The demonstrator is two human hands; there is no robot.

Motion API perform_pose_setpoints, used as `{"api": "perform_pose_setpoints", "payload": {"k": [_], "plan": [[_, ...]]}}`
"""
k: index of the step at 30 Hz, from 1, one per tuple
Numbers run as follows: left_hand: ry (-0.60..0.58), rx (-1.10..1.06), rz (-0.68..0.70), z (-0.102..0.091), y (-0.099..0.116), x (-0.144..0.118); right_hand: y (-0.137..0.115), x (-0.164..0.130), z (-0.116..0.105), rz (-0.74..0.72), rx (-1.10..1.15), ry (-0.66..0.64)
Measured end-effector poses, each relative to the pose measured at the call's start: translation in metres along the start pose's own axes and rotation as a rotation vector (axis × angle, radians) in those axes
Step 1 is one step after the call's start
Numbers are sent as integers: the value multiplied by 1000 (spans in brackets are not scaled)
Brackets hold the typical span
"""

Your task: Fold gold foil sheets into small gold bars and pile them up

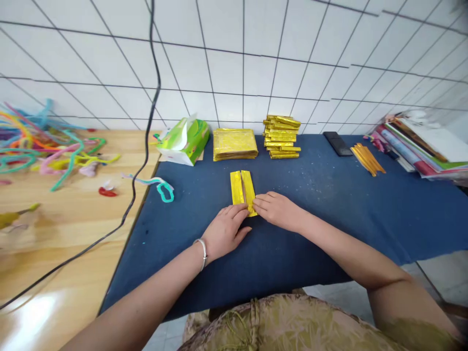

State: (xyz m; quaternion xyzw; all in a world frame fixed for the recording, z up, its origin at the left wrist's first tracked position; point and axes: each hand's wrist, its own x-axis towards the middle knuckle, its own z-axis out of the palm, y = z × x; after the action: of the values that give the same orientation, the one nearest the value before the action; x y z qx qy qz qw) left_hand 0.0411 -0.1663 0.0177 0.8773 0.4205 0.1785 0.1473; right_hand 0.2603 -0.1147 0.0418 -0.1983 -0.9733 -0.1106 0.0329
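Note:
A sheet of yellow-gold foil paper lies on the dark blue cloth in front of me, its two sides folded inward to a narrow gap down the middle. My left hand rests at its near edge, fingertips pressing on the lower part and thumb held apart on the cloth. My right hand has its fingers closed together at the paper's lower right edge; its thumb is hidden. Behind the sheet stand a flat stack of gold paper and a pile of narrow gold paper strips or rolls.
A green tissue box stands at the back left. Colourful pipe cleaners litter the wooden table, crossed by a black cable. To the right are a black phone, orange-gold strips and stacked books. A tiled wall closes the back.

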Motion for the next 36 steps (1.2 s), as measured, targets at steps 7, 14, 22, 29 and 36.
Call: {"api": "perform_pose_setpoints", "payload": {"k": [7, 14, 22, 29, 36], "plan": [[179, -189, -92, -1, -15, 1, 0, 9, -4, -44, 28, 0], [94, -201, -27, -5, -33, 6, 4, 8, 3, -31, 114, 25], [-45, -136, 58, -19, -46, 17, 11, 1, 6, -48, 155, 37], [-89, -10, 163, -22, -55, 21, 15, -6, 14, -44, 188, -2], [-88, 1, 188, -24, -60, 18, 9, -2, 8, -51, 83, -7]]}}
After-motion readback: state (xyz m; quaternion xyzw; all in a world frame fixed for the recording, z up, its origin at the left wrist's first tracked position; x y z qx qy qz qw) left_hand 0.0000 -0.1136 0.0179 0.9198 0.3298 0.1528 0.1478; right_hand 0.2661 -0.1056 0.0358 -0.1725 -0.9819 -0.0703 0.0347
